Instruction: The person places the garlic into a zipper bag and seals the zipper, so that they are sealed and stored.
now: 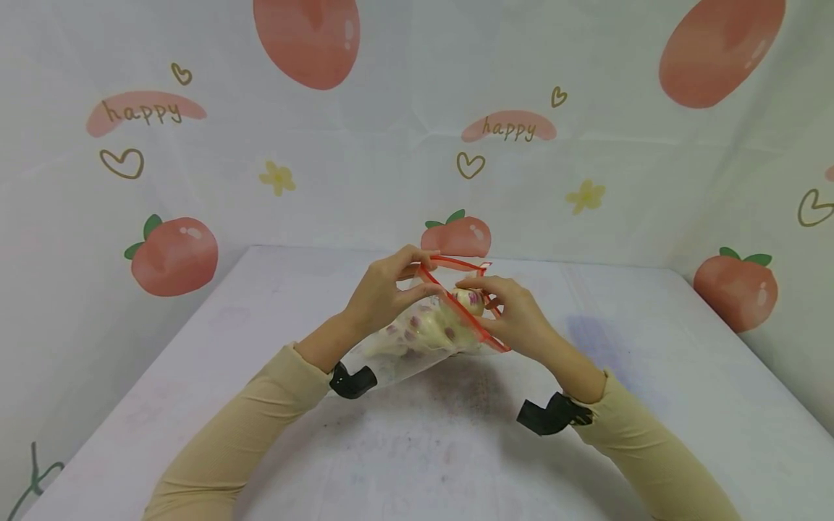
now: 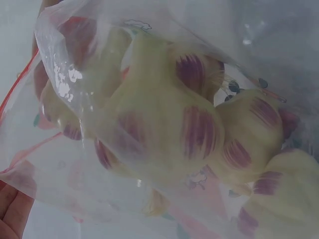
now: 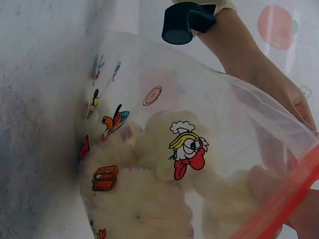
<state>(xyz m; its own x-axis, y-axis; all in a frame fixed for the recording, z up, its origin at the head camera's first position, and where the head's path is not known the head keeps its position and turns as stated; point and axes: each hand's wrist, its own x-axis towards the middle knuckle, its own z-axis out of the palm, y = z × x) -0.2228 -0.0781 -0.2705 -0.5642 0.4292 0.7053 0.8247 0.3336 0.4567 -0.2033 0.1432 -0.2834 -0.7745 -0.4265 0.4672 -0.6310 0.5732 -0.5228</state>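
Observation:
A clear zip bag (image 1: 417,359) with a red-edged mouth lies tilted over the table, holding several garlic bulbs (image 2: 164,114), pale with purple streaks. At the bag's mouth, my left hand (image 1: 384,289) grips the rim between thumb and fingers and keeps it spread. My right hand (image 1: 517,315) reaches into the opening from the right and pinches one garlic bulb (image 1: 466,301) just inside the red strip (image 1: 465,318). Cartoon prints, including a bird in a chef's hat (image 3: 187,149), mark the bag's side in the right wrist view.
Under the bag spreads a white table (image 1: 404,463) with faint stains. A white backdrop (image 1: 391,174) printed with red fruit, hearts and flowers rises behind it and at both sides. Each wrist carries a black camera mount (image 1: 550,414). A green cord-like line (image 1: 35,477) shows at lower left.

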